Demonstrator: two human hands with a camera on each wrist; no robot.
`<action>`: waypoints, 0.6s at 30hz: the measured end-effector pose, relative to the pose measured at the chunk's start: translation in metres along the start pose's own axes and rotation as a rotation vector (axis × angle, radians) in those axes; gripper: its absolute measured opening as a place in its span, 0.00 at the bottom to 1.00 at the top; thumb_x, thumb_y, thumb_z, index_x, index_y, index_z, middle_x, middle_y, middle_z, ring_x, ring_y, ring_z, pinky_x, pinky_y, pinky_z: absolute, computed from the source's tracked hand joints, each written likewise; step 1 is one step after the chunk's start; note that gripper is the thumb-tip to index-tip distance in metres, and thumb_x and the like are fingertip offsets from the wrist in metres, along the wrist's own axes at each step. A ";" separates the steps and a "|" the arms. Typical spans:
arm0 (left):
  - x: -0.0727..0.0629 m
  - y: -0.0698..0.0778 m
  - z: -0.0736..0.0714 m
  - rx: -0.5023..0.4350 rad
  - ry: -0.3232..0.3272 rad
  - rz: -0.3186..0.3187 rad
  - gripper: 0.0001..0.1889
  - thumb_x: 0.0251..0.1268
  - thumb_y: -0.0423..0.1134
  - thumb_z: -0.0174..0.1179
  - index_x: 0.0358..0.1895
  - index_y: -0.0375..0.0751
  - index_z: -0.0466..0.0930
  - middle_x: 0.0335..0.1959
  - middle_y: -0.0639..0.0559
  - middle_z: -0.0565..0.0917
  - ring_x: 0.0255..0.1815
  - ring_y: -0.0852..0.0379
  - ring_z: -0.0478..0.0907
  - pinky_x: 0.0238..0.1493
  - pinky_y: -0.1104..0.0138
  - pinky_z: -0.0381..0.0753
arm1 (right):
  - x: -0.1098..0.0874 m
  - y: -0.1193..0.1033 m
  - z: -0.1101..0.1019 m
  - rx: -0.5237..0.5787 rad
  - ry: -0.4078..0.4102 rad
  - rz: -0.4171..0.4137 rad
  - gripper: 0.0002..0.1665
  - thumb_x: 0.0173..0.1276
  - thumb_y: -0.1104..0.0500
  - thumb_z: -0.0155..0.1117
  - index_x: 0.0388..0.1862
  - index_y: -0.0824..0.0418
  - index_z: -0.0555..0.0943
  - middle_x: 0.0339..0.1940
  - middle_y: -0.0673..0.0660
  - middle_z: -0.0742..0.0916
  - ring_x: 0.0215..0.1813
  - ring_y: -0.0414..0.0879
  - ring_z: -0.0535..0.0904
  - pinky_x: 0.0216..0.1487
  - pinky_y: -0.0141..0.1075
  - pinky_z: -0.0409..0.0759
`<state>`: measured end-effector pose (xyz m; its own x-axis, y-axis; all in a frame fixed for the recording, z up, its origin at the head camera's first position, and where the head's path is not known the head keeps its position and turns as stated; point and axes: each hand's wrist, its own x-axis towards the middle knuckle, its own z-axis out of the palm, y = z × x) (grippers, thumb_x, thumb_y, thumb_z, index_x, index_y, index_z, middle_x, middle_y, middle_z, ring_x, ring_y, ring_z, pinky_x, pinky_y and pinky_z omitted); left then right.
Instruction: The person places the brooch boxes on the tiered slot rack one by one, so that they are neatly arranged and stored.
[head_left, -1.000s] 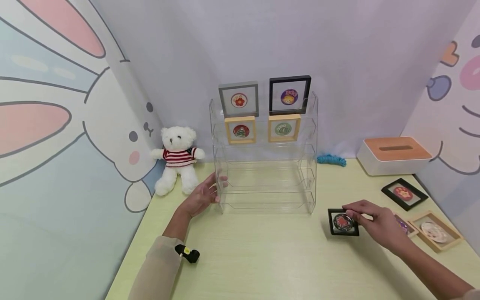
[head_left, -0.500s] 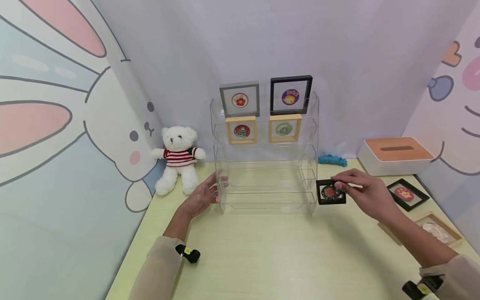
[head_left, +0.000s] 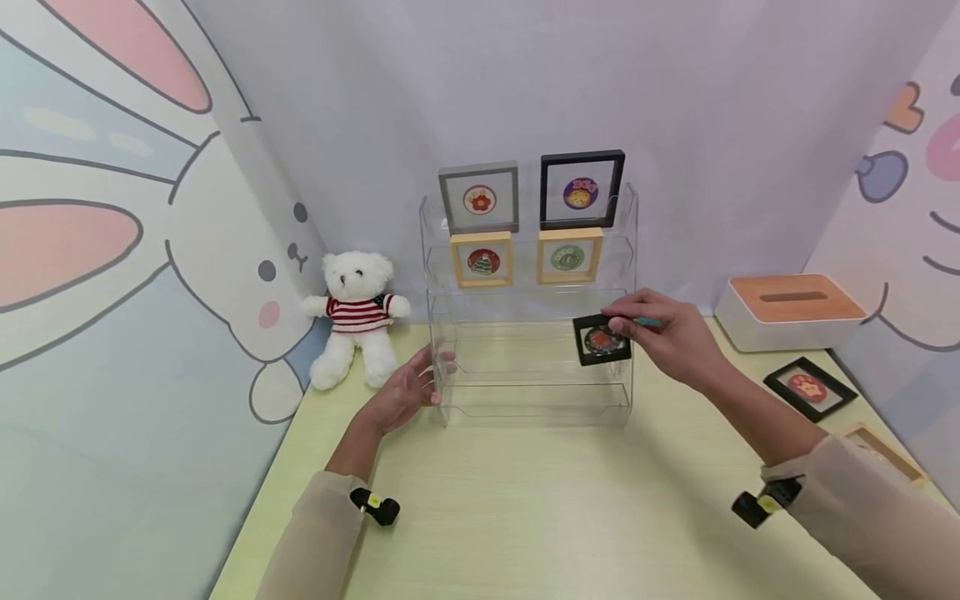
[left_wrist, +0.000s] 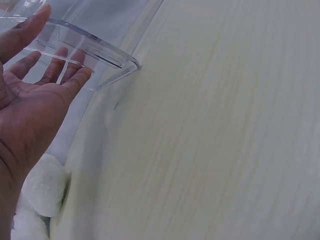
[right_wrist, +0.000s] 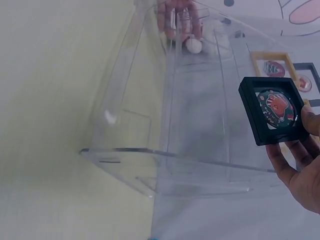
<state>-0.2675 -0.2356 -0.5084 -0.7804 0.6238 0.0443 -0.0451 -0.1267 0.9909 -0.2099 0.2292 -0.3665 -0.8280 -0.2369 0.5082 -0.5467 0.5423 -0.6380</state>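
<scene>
The right hand [head_left: 671, 335] pinches a square black frame with a round red-and-black centre [head_left: 603, 340], before a clear acrylic tiered rack [head_left: 532, 400]. The left hand [head_left: 403, 393], fingers loosely spread, is at that rack's side. Beyond that hand sits a white plush bear in a striped shirt [head_left: 357, 315].

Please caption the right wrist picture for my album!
A right hand holds a square black frame by a clear tiered plastic rack.
</scene>
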 end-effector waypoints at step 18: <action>-0.001 0.001 0.001 -0.015 0.005 0.009 0.56 0.69 0.16 0.58 0.94 0.49 0.40 0.85 0.45 0.62 0.80 0.55 0.67 0.57 0.69 0.83 | 0.073 -0.036 0.067 0.124 -0.023 0.004 0.13 0.78 0.61 0.72 0.58 0.61 0.94 0.56 0.61 0.90 0.60 0.56 0.87 0.52 0.29 0.88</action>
<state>-0.2659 -0.2356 -0.5074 -0.7840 0.6185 0.0524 -0.0474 -0.1439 0.9885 -0.2590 0.1380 -0.3451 -0.8323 -0.2543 0.4925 -0.5530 0.4401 -0.7074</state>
